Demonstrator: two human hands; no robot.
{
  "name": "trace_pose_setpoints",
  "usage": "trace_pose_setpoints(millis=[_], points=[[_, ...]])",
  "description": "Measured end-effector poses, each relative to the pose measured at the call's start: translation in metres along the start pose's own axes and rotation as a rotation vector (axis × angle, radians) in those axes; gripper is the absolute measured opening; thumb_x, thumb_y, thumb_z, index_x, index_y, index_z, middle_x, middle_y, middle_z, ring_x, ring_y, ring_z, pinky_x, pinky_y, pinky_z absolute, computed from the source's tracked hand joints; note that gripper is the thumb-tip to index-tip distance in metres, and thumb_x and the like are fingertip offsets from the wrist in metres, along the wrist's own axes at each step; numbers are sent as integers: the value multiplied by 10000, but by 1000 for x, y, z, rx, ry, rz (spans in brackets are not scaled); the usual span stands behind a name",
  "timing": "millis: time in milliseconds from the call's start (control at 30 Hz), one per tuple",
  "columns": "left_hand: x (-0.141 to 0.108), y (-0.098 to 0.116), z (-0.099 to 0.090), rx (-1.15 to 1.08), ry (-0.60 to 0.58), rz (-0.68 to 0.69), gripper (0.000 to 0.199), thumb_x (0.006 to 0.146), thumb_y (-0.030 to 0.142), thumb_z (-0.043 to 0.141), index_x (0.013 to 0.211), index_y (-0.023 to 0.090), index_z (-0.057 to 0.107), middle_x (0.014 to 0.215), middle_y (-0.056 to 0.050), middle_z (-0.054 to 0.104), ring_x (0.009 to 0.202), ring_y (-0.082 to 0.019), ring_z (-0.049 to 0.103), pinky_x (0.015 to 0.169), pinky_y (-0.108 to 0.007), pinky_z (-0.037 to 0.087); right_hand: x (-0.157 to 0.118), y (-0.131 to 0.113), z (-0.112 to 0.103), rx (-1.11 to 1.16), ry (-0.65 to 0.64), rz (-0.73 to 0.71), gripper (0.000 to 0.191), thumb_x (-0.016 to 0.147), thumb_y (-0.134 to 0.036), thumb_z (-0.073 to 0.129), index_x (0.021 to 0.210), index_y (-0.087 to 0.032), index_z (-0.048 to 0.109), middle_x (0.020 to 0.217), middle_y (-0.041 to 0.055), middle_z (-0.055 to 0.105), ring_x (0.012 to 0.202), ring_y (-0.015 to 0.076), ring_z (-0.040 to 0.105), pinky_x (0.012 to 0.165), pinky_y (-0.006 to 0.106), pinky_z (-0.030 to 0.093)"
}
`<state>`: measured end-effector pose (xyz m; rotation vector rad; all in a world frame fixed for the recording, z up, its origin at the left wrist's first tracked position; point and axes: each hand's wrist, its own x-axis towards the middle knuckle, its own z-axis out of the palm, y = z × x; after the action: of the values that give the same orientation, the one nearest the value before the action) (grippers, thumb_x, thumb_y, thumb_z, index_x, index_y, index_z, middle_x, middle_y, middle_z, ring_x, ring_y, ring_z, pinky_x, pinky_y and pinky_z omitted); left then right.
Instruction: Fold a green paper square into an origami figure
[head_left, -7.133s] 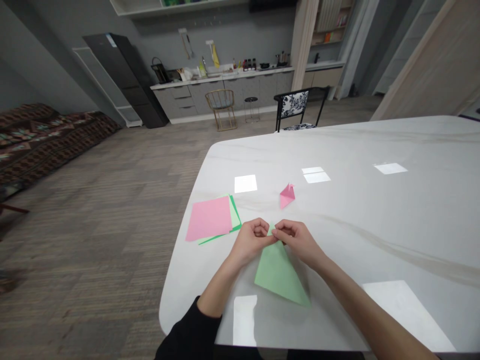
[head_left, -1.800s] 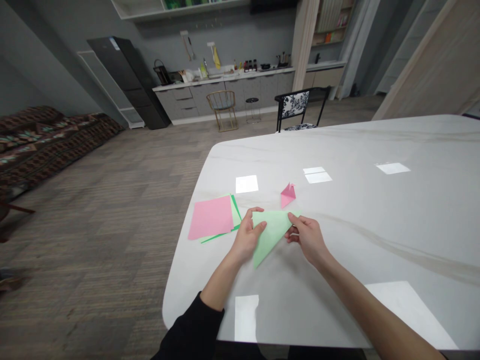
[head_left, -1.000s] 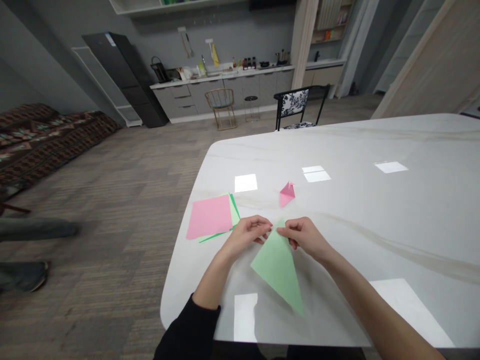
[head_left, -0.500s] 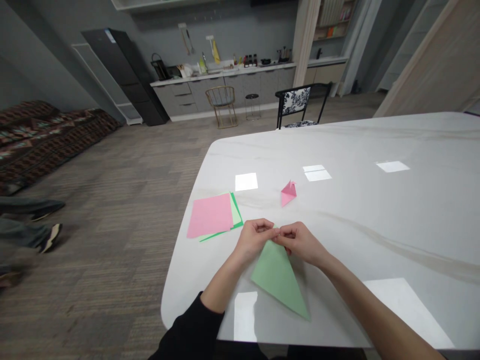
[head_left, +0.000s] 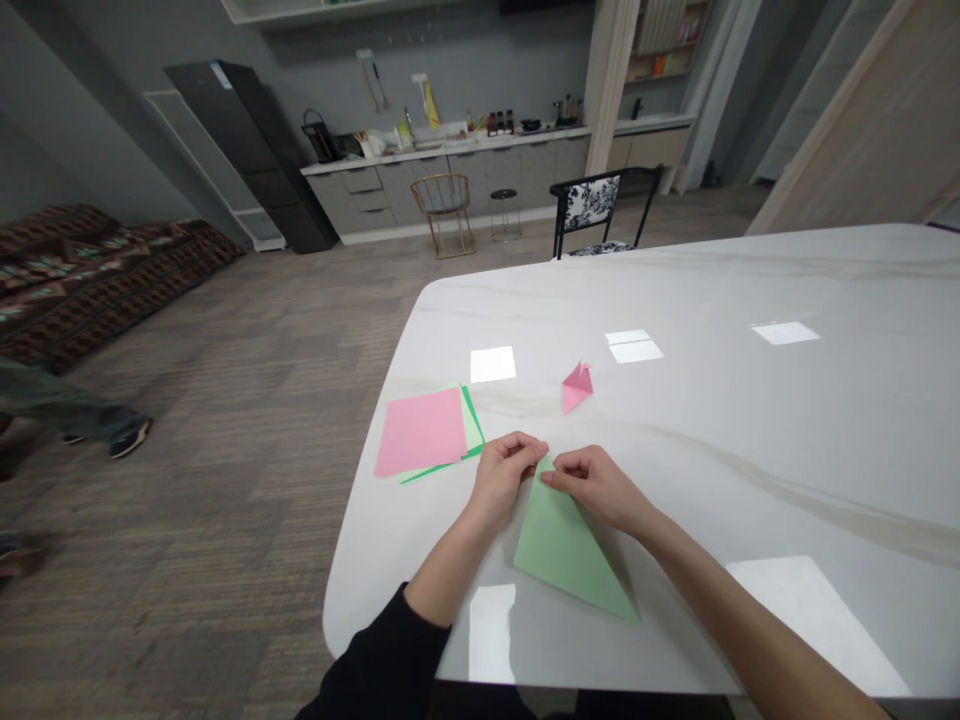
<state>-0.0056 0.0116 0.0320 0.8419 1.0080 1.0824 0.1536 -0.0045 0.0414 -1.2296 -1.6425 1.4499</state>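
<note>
A light green sheet of origami paper (head_left: 568, 548), folded into a triangle, is held near the front edge of the table. My left hand (head_left: 504, 472) pinches its top corner between thumb and fingers. Just to the right, my right hand (head_left: 600, 487) grips the same paper a little below that corner, thumb on top. The triangle's wide end points toward me, its long tip to the lower right. Beyond my hands stands a small folded pink paper figure (head_left: 577, 387). Part of the paper's upper end is hidden by my fingers.
A stack of square sheets, pink paper (head_left: 421, 432) over green paper (head_left: 474, 425), lies at the left of the white table (head_left: 712, 400). A black chair (head_left: 600, 210) stands at the far edge. On the left, a person's leg and shoe (head_left: 130, 438) show on the floor.
The green triangle has turned slightly, its lower end swinging right. My hands have moved a little apart at its top corner. At the left, the person's legs have shifted.
</note>
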Motion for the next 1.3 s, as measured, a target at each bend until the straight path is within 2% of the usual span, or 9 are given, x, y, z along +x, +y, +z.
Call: trace_pose_setpoints(millis=[167, 267, 367, 467, 600, 800, 1000, 1167, 1300], points=[[4, 7, -7, -47, 79, 62, 269, 681, 392, 780, 693, 152, 661, 683, -4, 574, 635, -94, 513, 575, -206, 407, -1, 1, 3, -7, -30, 4, 464, 803, -429, 595, 535, -209, 287, 554, -62, 200, 538, 92, 197, 501, 278, 153], [3, 9, -8, 60, -35, 46, 302, 711, 432, 755, 723, 142, 676, 710, -24, 592, 651, -113, 529, 563, -218, 409, 0, 2, 2, 5, -3, -1, 451, 808, -406, 587, 534, -210, 287, 544, -64, 202, 532, 92, 196, 501, 279, 149], [1, 7, -5, 182, -121, 36, 265, 670, 368, 793, 698, 136, 669, 618, -1, 574, 572, -97, 486, 552, -223, 377, 1, 3, 1, 11, 21, -9, 448, 796, -389, 591, 520, -210, 287, 535, -67, 205, 527, 92, 201, 504, 278, 152], [2, 4, -3, 213, -82, 64, 227, 665, 320, 787, 655, 138, 651, 577, 5, 573, 540, -90, 463, 540, -224, 342, 2, 2, 1, 19, 69, 0, 383, 780, -387, 615, 513, -196, 417, 514, -64, 313, 520, 96, 267, 506, 266, 201], [2, 1, -2, 221, -54, 97, 194, 675, 294, 765, 631, 143, 651, 561, -2, 590, 534, -96, 461, 539, -229, 329, 2, 0, 2, 97, 167, -26, 228, 788, -386, 632, 704, -177, 666, 640, -12, 567, 597, 130, 439, 562, 259, 323], [3, 0, -3, 105, 58, 112, 199, 669, 273, 764, 599, 154, 621, 560, 16, 557, 552, -97, 459, 556, -237, 346, 2, 1, 6, 149, 171, -5, 224, 806, -369, 618, 691, -181, 661, 588, -33, 497, 563, 116, 386, 538, 257, 284], [7, 7, -11, -20, 204, 198, 258, 680, 323, 784, 643, 162, 585, 554, 56, 466, 525, -69, 408, 524, -213, 319, 2, 2, 5, 113, 154, 0, 217, 812, -350, 617, 684, -177, 649, 623, -26, 517, 605, 123, 406, 574, 262, 304], [7, 5, -13, 44, 51, 59, 385, 645, 424, 813, 614, 161, 533, 550, 44, 495, 491, -76, 428, 484, -218, 307, 1, 3, 4, 108, 150, 26, 234, 819, -355, 609, 673, -173, 630, 615, -30, 486, 602, 118, 385, 568, 260, 291], [5, -3, -8, 153, -53, 27, 413, 638, 472, 807, 607, 152, 547, 538, 39, 506, 488, -82, 436, 482, -221, 303, 3, 4, 5, 143, 161, 18, 241, 822, -383, 609, 713, -170, 636, 626, -29, 486, 590, 114, 381, 550, 258, 281]])
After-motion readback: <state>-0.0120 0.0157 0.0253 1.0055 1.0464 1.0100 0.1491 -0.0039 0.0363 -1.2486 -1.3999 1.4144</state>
